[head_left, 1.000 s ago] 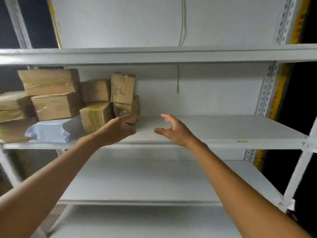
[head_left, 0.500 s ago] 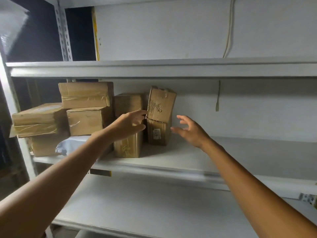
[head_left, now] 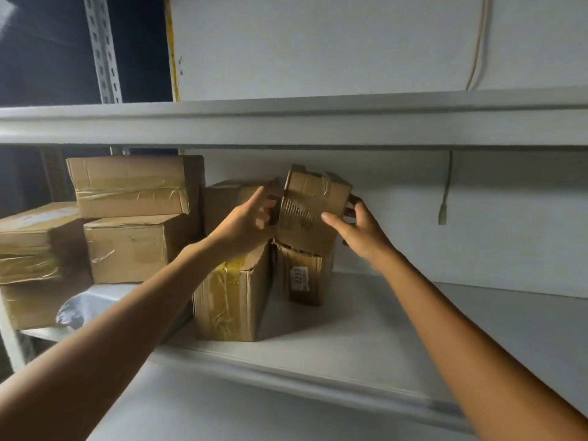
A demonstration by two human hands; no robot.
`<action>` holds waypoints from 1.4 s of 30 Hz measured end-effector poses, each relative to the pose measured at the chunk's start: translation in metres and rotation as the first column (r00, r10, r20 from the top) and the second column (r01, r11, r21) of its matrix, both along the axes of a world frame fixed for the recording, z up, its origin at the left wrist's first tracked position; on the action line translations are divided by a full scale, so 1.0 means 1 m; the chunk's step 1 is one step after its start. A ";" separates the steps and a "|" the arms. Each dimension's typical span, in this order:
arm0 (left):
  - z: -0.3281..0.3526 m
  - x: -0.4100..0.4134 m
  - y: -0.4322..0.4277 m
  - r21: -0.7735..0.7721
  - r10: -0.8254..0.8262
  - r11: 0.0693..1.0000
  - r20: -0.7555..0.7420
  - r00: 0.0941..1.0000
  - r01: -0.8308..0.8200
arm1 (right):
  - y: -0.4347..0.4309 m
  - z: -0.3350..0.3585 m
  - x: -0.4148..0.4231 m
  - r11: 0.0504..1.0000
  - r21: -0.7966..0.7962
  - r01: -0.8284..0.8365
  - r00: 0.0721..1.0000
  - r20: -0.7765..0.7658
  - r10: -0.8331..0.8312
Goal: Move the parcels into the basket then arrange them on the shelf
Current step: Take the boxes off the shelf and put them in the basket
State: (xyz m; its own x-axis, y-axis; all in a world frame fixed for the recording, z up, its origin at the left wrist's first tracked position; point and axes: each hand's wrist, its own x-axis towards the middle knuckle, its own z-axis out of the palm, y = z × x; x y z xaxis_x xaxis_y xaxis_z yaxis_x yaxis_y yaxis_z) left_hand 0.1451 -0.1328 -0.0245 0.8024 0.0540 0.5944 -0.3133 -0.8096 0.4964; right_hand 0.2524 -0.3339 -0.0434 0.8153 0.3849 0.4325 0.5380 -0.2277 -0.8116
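The shelving unit (head_left: 318, 144) is pale grey metal, with three levels in view. The upper shelf (head_left: 286, 122) spans the full width towards 12 o'clock. The middle shelf (head_left: 413, 329) has bare surface at 4 o'clock. The lower shelf (head_left: 254, 418) lies at 6 o'clock. A perforated upright (head_left: 105, 52) stands at 11 o'clock, with a yellow strip (head_left: 173, 52) just beside it. Behind the unit is a plain white wall (head_left: 318, 43). A pale cable (head_left: 477, 43) runs down the wall at 1 o'clock and passes behind the upper shelf; its end (head_left: 444, 211) hangs free at 3 o'clock. The space (head_left: 41, 58) at 10 o'clock is dark (no detail can be made out there). Lighting is dim and soft.
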 end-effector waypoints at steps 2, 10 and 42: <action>0.003 0.011 0.002 -0.042 0.004 0.999 -0.003 1.000 -0.004 | 0.012 0.002 0.012 0.995 0.089 -0.039 0.999 -0.017 0.041; -0.011 0.041 0.008 -0.220 -0.016 0.975 -0.011 1.000 0.013 | 0.034 -0.012 0.025 0.975 0.196 -0.106 0.994 0.040 0.100; -0.089 -0.073 -0.263 -0.335 -0.732 0.650 -0.031 0.681 0.683 | -0.236 -0.101 -0.237 0.755 0.396 0.523 0.838 -0.076 -0.540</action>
State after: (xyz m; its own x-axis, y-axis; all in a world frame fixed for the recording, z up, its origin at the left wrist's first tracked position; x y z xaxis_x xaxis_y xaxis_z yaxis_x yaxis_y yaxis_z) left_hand 0.0720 -0.3957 -0.1135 0.7408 -0.4289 0.5170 -0.6345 -0.1941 0.7481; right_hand 0.0154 -0.5704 -0.1446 0.8166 -0.3110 0.4863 0.4591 -0.1608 -0.8737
